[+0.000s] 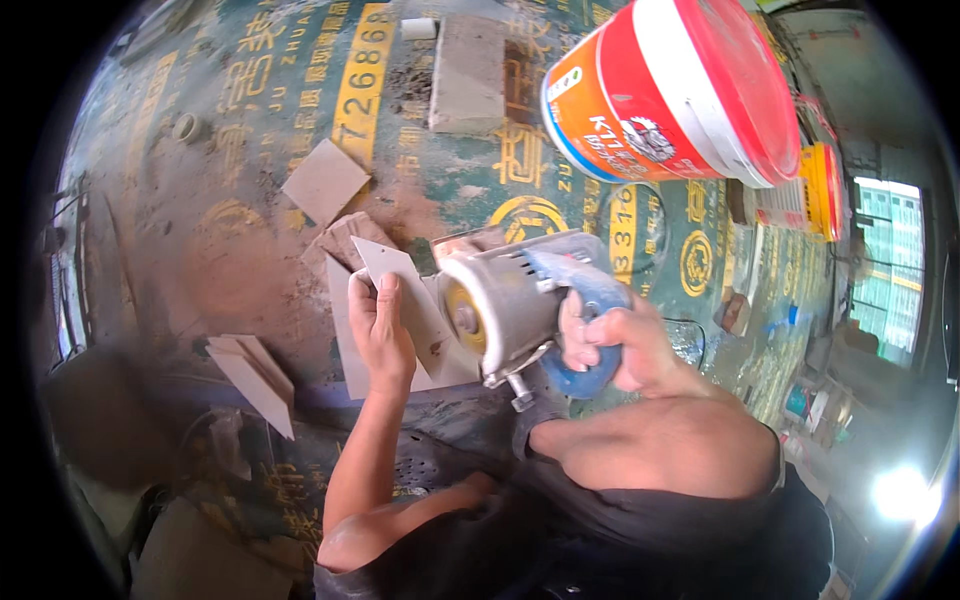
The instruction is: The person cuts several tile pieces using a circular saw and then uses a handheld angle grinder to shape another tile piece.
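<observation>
My left hand (388, 330) grips a thin beige tile piece (405, 300) with a slanted edge, thumb on its face and fingers behind it. My right hand (620, 345) is wrapped round the blue handle of a silver electric cutting saw (510, 285). The saw's round yellowish blade (460, 305) faces the tile just to its left; whether they touch I cannot tell. More tile offcuts (338, 243) lie beneath and behind the held piece. A square tile (322, 182) lies farther up, and a small stack of cut pieces (250, 380) is at the lower left.
A red-and-white bucket (675, 95) stands at the upper right, with a yellow container (820, 195) behind it. A dusty block (465, 90), a white cylinder (418, 29) and a small ring (186, 128) sit on the green printed floor covering (230, 170). A bright lamp (900, 495) shines at the lower right.
</observation>
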The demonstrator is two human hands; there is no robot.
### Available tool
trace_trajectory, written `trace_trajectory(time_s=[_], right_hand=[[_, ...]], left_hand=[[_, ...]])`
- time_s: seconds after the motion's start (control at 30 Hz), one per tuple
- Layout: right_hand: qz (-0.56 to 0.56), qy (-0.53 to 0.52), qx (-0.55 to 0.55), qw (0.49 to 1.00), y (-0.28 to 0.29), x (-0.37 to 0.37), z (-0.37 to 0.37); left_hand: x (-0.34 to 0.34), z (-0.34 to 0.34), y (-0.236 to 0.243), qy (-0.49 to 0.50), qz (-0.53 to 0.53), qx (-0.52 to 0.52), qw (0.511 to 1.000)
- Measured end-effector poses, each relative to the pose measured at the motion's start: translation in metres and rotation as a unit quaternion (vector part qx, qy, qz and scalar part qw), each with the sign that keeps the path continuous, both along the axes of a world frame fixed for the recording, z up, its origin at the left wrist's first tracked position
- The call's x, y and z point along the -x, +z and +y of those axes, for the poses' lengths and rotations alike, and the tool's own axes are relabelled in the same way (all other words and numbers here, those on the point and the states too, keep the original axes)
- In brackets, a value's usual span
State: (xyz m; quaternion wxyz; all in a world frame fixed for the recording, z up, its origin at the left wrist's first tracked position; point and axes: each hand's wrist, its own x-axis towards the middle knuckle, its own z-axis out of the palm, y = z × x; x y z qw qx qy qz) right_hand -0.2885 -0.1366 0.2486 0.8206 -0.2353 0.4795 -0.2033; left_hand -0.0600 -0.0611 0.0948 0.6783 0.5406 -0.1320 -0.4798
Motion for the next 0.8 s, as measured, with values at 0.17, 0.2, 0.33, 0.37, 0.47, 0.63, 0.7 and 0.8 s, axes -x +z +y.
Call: trace_trajectory(time_s=[0.17, 0.2, 0.33, 0.37, 0.47, 0.63, 0.7, 0.8], right_hand=[[0.016, -0.046, 0.022, 0.999, 0.006, 0.01, 0.001], [0.032, -0.047, 0.027, 0.998, 0.006, 0.009, 0.0], [0.057, -0.042, 0.041, 0.997, 0.001, 0.011, -0.001], [0.052, -0.046, 0.032, 0.997, 0.003, 0.011, -0.001], [0.047, -0.052, 0.021, 0.997, 0.001, 0.012, -0.002], [0.063, -0.055, 0.028, 0.996, 0.002, 0.011, -0.004], [0.063, -0.059, 0.03, 0.996, 0.002, 0.013, -0.004], [0.069, -0.057, 0.031, 0.995, 0.003, 0.013, -0.004]], left_hand=[[-0.061, 0.008, 0.002, 0.04, -0.022, -0.061, 0.997], [-0.071, 0.01, 0.003, 0.039, -0.031, -0.088, 0.995], [-0.09, 0.033, -0.007, 0.001, -0.039, -0.171, 0.984], [-0.097, 0.042, -0.015, -0.029, -0.031, -0.195, 0.98], [-0.107, 0.06, -0.031, 0.029, 0.09, -0.103, 0.99], [-0.116, 0.073, -0.044, 0.043, 0.119, -0.059, 0.99], [-0.115, 0.076, -0.043, 0.029, 0.151, -0.032, 0.988], [-0.117, 0.082, -0.037, 0.057, 0.239, -0.07, 0.967]])
